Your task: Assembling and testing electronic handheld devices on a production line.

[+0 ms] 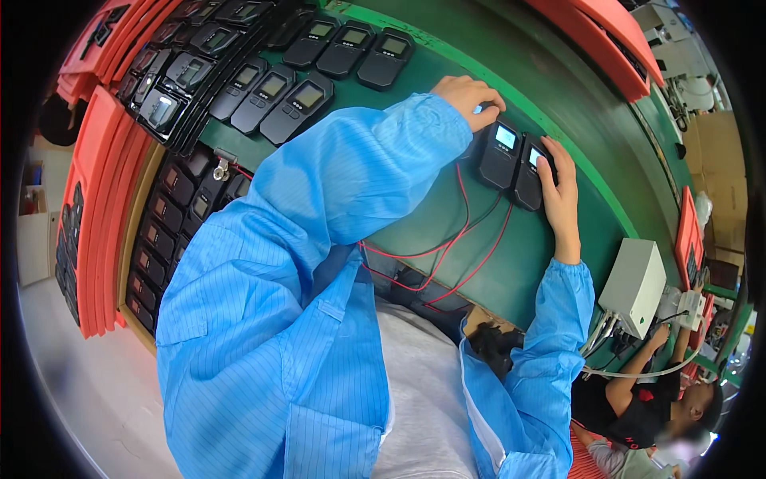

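From where I stand, the left hand (467, 100) hides much of what's under it: a glowing sliver shows below its fingers, but I can't make out what it belongs to, nor whether that grip is clenched or loose. The right hand (560, 188) covers the outer edge of the right lit device (527, 180), thumb bent over its face, fingers along its side; how firmly it grasps, I can't tell. Beside that, on the green counter (527, 263) between the hands, is the left lit device (499, 156) (both screens glare too much to read). Each has its screen end toward the counter's far edge, its long axis running away from the wearer, leaning slightly right. Red wires (467, 211) trail nearward, some slipping out of sight by the blue left sleeve (343, 176).
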A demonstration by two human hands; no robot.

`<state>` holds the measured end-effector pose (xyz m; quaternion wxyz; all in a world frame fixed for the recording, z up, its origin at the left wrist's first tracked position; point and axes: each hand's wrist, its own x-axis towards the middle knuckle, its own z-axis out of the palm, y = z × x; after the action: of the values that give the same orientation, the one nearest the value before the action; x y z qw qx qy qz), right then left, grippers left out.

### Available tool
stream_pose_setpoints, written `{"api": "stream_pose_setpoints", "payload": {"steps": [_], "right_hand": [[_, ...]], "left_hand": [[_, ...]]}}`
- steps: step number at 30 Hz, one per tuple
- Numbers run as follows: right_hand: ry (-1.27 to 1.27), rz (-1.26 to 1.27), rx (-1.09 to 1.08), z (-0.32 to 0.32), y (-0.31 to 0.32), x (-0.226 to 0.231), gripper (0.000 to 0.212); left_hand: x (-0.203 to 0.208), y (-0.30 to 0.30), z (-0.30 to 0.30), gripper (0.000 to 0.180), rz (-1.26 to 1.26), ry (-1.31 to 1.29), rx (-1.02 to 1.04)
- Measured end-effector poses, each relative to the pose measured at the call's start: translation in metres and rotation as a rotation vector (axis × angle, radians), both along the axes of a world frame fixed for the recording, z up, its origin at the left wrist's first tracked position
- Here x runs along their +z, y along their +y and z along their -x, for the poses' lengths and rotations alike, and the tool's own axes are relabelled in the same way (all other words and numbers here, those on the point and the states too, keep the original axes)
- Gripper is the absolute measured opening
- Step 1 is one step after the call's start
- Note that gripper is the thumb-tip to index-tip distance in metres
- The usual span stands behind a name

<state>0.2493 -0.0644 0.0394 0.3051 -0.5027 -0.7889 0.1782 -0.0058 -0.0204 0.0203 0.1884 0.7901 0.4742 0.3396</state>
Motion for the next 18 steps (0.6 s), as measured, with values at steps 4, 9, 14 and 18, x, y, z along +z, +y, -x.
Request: {"api": "stream_pose_setpoints", "payload": {"steps": [4, 9, 14, 18], "right_hand": [[0.022, 0.009, -0.011, -0.0023, -0.0017, -0.0023, 0.037], [0.008, -0.004, 0.001, -0.0052, 0.0048, -0.0021, 0.037], [-0.007, -0.025, 0.015, -0.0028, 0.0019, -0.0026, 0.037], [-0.017, -0.023, 0.014, -0.0019, -0.002, -0.0015, 0.037]], "left_hand": [[0.001, 0.0008, -0.0003, 0.023, 0.025, 0.018, -0.024], [-0.0017, 0.0019, -0.0021, 0.022, -0.02, 0.024, -0.025], [-0.0015, 0.002, 0.0024, 0.023, -0.035, 0.019, -0.019], [0.0009, -0.0011, 0.0026, 0.023, -0.003, 0.041, -0.015]]}}
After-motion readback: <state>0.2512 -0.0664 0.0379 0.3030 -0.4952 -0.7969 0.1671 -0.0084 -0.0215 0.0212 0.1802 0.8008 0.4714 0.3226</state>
